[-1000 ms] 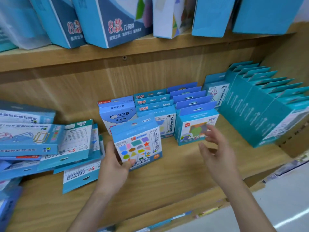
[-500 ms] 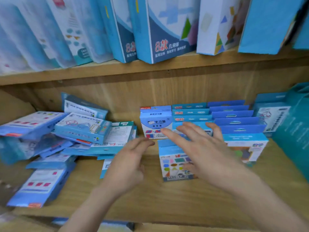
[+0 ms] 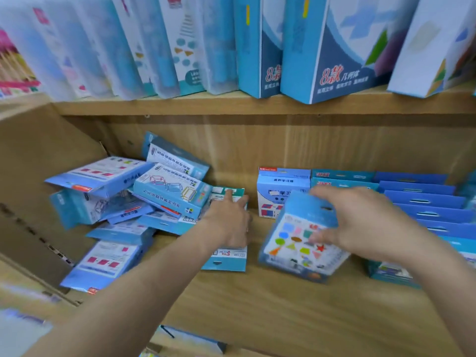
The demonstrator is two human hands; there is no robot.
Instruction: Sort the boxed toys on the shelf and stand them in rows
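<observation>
R hand (image 3: 360, 220) grips shapes box (image 3: 291, 248), tilted; L hand (image 3: 229, 222) flat on teal box (image 3: 238, 191)

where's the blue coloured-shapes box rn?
Head view, right of centre: the blue cardboard box printed with coloured shapes is held tilted by the right hand on the lower wooden shelf, in front of the standing white-and-blue box.

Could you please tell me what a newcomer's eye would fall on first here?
The right hand holds a tilted box printed with coloured shapes at the middle of the shelf. To the left lies a jumbled pile of blue boxes, the left hand resting on a flat box at its edge; to the right, blue boxes stand in neat rows.
</observation>
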